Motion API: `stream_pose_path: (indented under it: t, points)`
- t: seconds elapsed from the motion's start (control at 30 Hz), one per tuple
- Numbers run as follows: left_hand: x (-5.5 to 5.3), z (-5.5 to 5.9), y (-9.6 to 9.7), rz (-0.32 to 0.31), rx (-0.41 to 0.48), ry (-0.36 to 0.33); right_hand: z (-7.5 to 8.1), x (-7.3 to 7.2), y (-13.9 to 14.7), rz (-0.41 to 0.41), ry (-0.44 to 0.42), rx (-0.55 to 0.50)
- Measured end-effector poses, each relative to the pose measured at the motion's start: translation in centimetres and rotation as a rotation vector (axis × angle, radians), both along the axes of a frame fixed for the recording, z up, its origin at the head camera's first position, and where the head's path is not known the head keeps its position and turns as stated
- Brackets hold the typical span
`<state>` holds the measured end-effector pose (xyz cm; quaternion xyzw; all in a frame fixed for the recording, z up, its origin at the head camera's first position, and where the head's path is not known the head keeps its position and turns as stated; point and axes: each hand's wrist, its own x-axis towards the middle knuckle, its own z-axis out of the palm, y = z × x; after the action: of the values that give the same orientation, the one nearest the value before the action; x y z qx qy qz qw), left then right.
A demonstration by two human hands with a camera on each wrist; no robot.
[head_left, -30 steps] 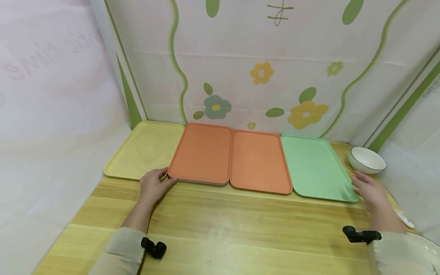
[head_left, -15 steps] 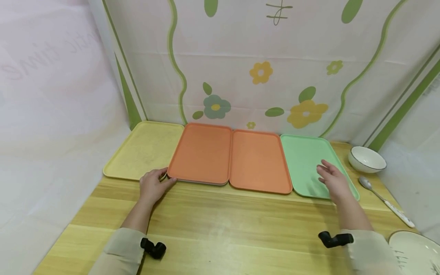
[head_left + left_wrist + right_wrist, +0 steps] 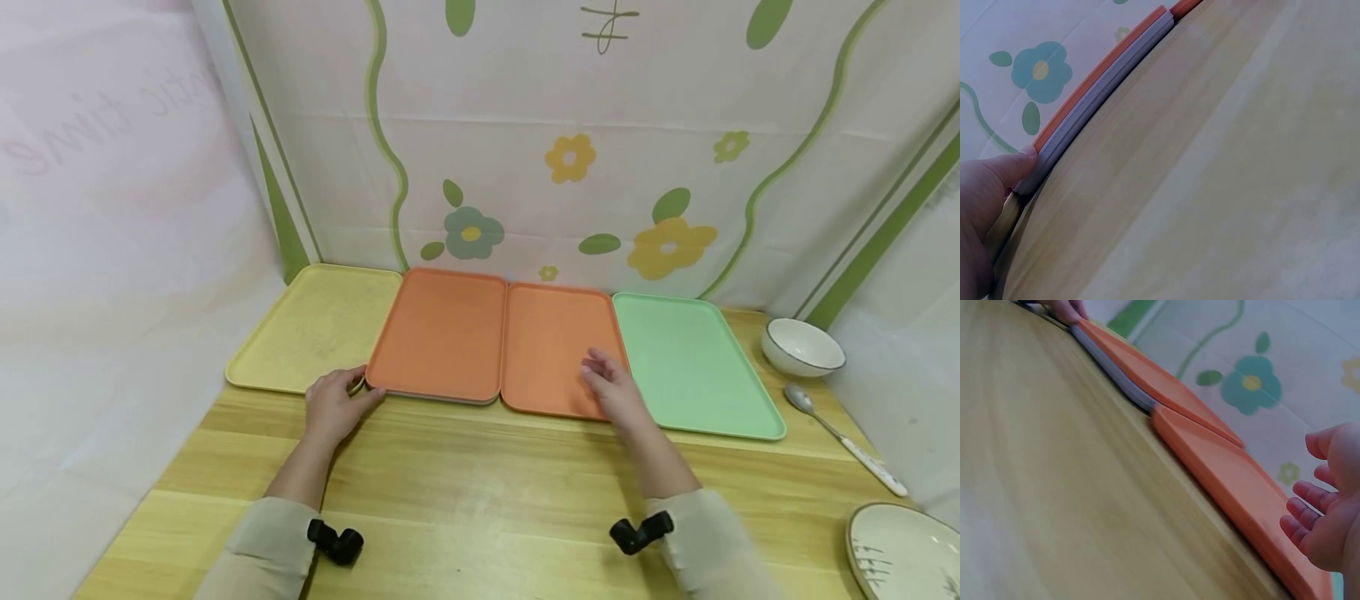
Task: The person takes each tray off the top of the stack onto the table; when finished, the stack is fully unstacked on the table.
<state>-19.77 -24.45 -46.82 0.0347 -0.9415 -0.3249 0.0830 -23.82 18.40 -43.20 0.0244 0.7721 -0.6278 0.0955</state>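
My left hand (image 3: 333, 406) grips the front left corner of a stack of trays, thumb at the front edge and fingers at the left side. On top lies an orange tray (image 3: 442, 337); a greyish-lavender layer (image 3: 1094, 94) shows beneath it in the left wrist view. My right hand (image 3: 617, 392) is above the second orange tray (image 3: 551, 350), its fingers loosely bent and holding nothing. In the right wrist view, that hand (image 3: 1325, 500) appears apart from the tray surface. To the left lies a yellow tray (image 3: 307, 325), to the right a light green tray (image 3: 693, 367).
At the right side of the wooden table (image 3: 465, 500) stand a white bowl (image 3: 802, 347), a spoon (image 3: 847, 442) with a white handle, and a white plate (image 3: 907, 550) at the front right. A printed cloth (image 3: 487, 125) hangs right behind the trays.
My right hand has moved left, from beside the bowl and spoon across the green tray to above the second orange tray. The left hand stays at the stack's corner.
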Motion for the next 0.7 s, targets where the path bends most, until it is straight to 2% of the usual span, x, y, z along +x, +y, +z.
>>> stream_pose_path:
  t: [0.27, 0.47, 0.7]
  points:
    - [0.0, 0.1, 0.0, -0.003, 0.002, -0.001, -1.7, 0.2, -5.4, 0.088, 0.095, 0.107]
    - [0.0, 0.2, 0.0, -0.001, -0.004, 0.006, -2.1, 0.7, -8.5, 0.182, 0.139, 0.178]
    - [0.1, 0.4, 0.1, -0.007, 0.003, -0.010, -2.3, 1.3, -10.4, 0.225, 0.250, 0.429]
